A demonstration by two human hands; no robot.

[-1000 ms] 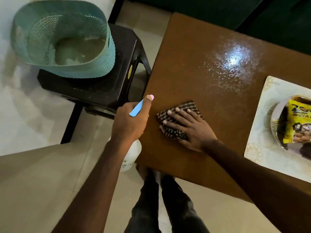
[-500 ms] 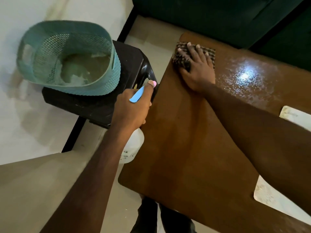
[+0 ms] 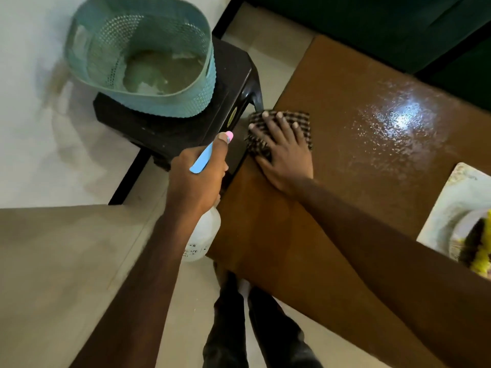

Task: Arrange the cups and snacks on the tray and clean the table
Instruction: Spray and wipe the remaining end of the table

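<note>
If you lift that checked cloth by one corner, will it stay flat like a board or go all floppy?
Probably floppy: the checked cloth looks like thin woven fabric and rumples under the right hand. It would likely slide easily too, since the table looks glossy and wet nearby.

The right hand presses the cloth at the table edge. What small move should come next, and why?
Probably slide the cloth rightward across the table into the wet patch. The right hand lies flat on it at the left edge, and that patch looks unwiped. The left hand holds the spray bottle clear of the table.
</note>
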